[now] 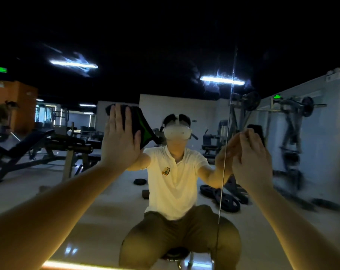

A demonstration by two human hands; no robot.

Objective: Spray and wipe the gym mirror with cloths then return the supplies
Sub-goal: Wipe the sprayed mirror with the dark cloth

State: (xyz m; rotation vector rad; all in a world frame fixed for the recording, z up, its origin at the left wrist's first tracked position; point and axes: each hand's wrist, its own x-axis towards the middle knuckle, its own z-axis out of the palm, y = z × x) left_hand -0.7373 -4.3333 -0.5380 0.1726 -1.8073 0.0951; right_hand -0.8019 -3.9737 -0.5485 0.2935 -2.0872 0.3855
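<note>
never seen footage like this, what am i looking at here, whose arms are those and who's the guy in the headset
No machine here. One camera sits on a person's head, so both arms reaching in are the wearer's own. They face a gym mirror; the seated figure in the headset is that same person reflected, with a bench and weight plates behind. The left hand lies flat, pressing a dark cloth with green trim to the glass. The right hand holds a second cloth against it, just right of the seam between two panels; blur hides how its fingers lie.
</note>
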